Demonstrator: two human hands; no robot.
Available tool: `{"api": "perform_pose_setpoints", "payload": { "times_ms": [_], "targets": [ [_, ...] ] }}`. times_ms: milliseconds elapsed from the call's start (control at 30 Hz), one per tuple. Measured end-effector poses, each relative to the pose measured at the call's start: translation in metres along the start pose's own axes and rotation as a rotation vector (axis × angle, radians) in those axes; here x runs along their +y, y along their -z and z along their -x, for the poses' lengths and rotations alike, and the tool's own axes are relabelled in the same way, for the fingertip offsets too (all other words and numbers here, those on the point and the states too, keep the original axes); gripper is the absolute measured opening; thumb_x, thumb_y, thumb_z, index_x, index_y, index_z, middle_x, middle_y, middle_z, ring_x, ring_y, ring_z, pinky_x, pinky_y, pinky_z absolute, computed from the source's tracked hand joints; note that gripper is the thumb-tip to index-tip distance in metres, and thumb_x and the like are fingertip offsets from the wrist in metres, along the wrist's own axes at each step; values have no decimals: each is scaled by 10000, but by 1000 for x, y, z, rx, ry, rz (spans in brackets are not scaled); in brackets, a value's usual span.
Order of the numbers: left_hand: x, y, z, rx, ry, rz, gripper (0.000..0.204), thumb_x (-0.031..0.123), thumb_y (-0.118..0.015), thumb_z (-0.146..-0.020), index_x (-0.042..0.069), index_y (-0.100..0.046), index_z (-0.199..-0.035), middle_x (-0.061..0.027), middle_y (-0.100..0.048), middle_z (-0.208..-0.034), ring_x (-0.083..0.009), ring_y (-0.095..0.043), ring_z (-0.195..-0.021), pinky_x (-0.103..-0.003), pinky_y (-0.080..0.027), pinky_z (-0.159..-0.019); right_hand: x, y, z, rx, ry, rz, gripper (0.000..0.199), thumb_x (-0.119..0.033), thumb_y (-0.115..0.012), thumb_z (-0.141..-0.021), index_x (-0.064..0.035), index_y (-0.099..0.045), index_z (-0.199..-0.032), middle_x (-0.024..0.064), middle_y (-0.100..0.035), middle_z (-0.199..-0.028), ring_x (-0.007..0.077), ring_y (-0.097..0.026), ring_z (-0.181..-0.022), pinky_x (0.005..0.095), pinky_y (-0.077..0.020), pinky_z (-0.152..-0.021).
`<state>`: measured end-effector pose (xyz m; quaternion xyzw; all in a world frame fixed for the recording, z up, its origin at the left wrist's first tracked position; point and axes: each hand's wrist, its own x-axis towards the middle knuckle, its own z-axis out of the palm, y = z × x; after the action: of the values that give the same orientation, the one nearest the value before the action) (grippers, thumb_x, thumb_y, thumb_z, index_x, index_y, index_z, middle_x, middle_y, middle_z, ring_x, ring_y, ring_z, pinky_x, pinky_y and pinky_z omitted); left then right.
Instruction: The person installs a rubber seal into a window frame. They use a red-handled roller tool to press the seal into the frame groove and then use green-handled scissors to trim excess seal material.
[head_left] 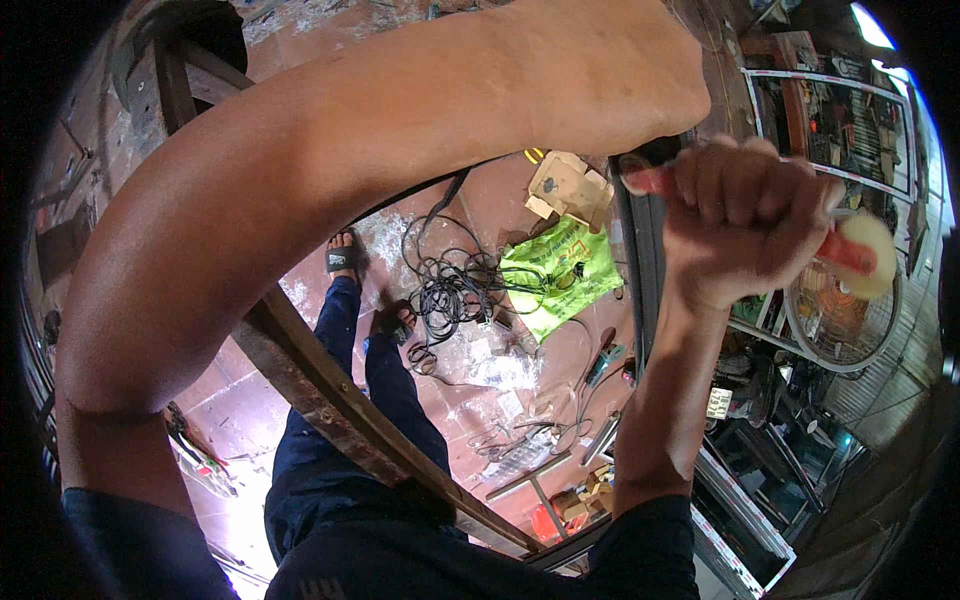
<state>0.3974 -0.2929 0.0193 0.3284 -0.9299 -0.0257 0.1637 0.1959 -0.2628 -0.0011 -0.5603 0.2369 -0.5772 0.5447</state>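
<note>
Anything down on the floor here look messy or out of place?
Yes. A tangle of black cable sprawls loose across the red tiled floor, beside a crumpled green bag, torn cardboard and white dust patches.

The single head view looks steeply down from high above the tiled floor (300, 60), past the person's own legs and sandalled feet far below. It sits very near the raised arms: the left forearm (300, 170) arcs across the upper left, and the right hand (745, 220) fills the right. Fisheye bending curves the edges toward a dark rim.
</note>
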Motion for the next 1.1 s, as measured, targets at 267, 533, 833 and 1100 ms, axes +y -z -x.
{"api": "perform_pose_setpoints", "payload": {
  "times_ms": [267, 533, 833, 1100],
  "targets": [
    [-2, 16, -71, -697, 122, 54, 105, 105, -697, -834, 69, -779, -779, -111, -764, -838, -248, -751, -766, -391, -608, -659, -4, -5, 2, 53, -74, 36, 546, -483, -512, -1091, -184, -314, -679, -48, -262, -575, 99, -194, -516, 292, -219, -486],
    [2, 1, 1, -11, 36, 2, 128, 121, -684, -842, 88, -772, -755, -103, -746, -781, -247, -737, -725, -378, -587, -608, -16, 2, 12, 68, -126, 17, 537, -485, -500, -1090, -144, -340, -707, -1, -299, -585, 134, -262, -492, 322, -284, -489],
    [-2, -14, 1, 55, 2, -20, 134, 130, -697, -805, 81, -746, -691, -112, -731, -740, -251, -736, -695, -393, -573, -571, -41, 16, 49, 138, -220, -23, 533, -517, -524, -1077, -146, -372, -726, -5, -315, -595, 117, -256, -497, 303, -291, -499],
    [-4, -27, -1, 122, 10, -70, 148, 217, -760, -856, 99, -729, -940, -131, -712, -1065, -359, -725, -831, -454, -584, -714, -73, 30, 100, 266, -221, 54, 523, -512, -511, -1072, -139, -408, -720, -4, -358, -582, 162, -363, -508, 360, -348, -536]
  ]
}}
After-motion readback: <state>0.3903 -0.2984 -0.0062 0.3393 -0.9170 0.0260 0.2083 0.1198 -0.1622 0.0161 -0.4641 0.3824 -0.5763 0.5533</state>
